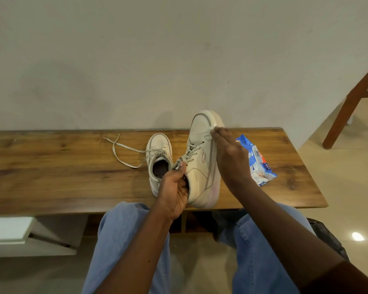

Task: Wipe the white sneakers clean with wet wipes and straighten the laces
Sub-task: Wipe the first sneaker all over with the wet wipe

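Two white sneakers are on the wooden table [62, 166]. The right sneaker [202, 158] is lifted toe-up off the table. My left hand [174, 187] grips it at the heel opening, thumb by the laces. My right hand [229, 158] presses a small white wet wipe [213, 129] against the sole edge near the toe; most of the wipe is hidden under my fingers. The left sneaker [159, 160] stands flat on the table just left of it, with loose laces [123, 151] trailing out to the left.
A blue wet-wipe pack [257, 162] lies on the table right of my right hand. The wall runs right behind the table's far edge. A wooden chair leg [348, 107] stands at the right. My knees in blue jeans are below the near edge.
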